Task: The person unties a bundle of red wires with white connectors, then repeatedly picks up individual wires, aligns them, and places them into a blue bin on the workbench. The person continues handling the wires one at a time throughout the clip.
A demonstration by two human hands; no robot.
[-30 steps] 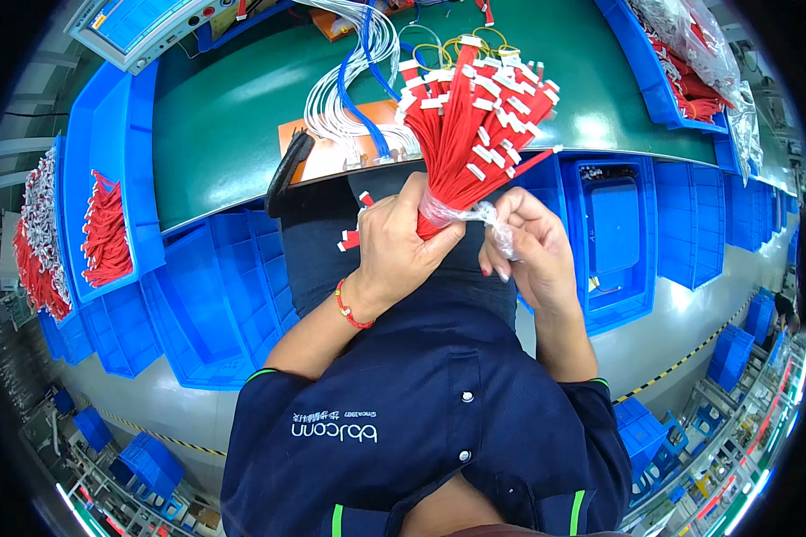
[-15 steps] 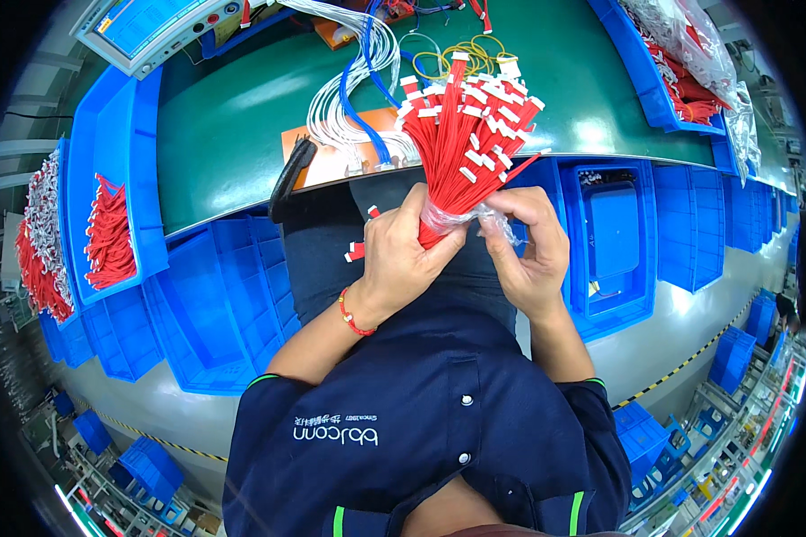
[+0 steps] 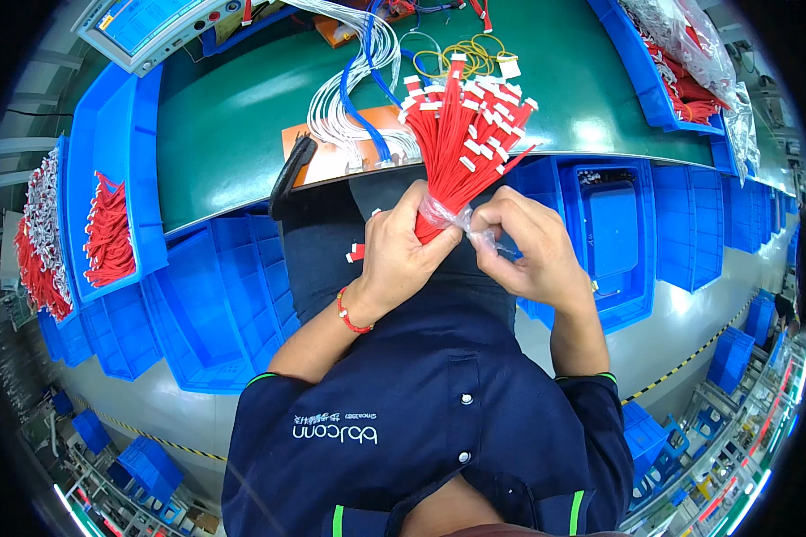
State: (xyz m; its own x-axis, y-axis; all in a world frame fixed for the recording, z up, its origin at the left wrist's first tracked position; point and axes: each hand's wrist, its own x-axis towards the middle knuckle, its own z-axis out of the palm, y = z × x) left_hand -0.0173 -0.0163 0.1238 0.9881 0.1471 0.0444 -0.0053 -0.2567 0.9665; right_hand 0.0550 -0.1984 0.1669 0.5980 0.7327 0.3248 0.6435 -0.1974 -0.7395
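Note:
A thick bundle of red wires with white plug connectors fans out above my lap, its far end over the table edge. My left hand is closed around the bundle's near part. Clear plastic wrap circles the wires just beyond my left thumb. My right hand, to the right of the bundle, pinches the twisted loose end of that wrap between thumb and fingers. A few red wire ends with white connectors stick out to the left, beneath my left hand.
On the green table lie white cables, blue cables and a yellow wire coil. A blue tray with red wires stands left, near a screened instrument. Blue bins hang below the table edge. Bagged wires fill a right-hand tray.
My right hand has closed its fingers on the plastic wrap and turned, drawing the end into a tight twist beside the bundle. My left hand keeps its hold almost unmoved.

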